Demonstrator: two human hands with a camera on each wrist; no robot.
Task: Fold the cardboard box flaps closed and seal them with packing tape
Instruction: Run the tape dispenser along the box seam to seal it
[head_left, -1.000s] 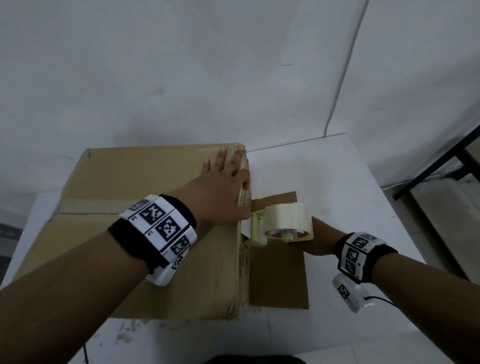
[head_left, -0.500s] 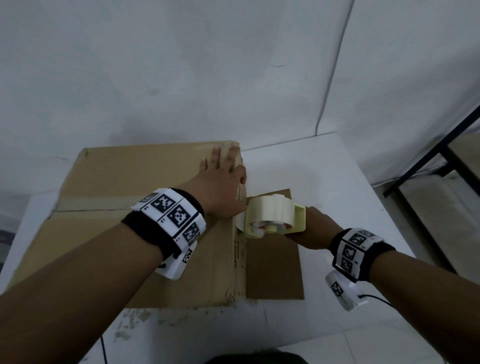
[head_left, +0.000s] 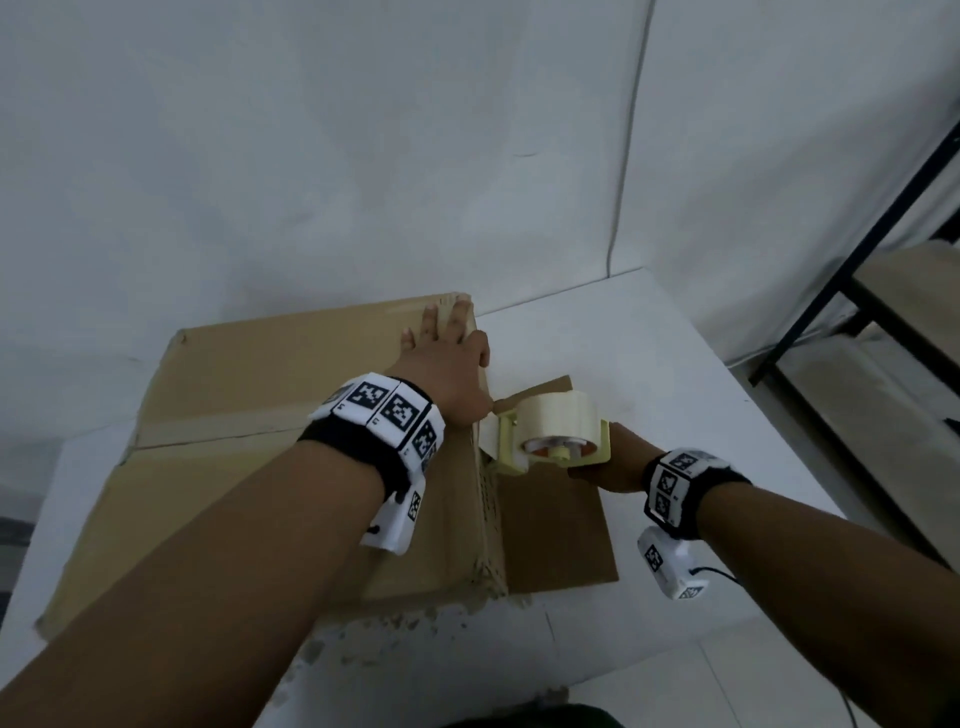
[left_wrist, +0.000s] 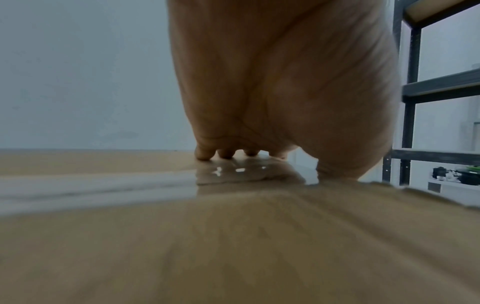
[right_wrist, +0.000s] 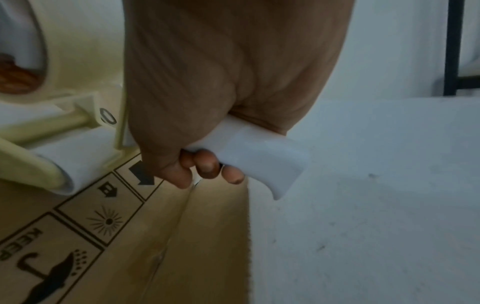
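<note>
Left hand (head_left: 447, 374) flat on box (head_left: 249, 457), mid-frame; right hand (head_left: 613, 462) wrapped round dispenser (head_left: 553, 434) handle; tape may wrinkle if pressure slips.

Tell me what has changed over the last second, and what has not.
The right hand has swung the tape dispenser round at the right edge of the cardboard box: half a second ago the roll lay tipped toward the box with the frame behind it, and now it again faces the camera as it did a second ago. The left hand stays flat on the box top by that edge, and the right hand keeps its grip on the handle.
</note>
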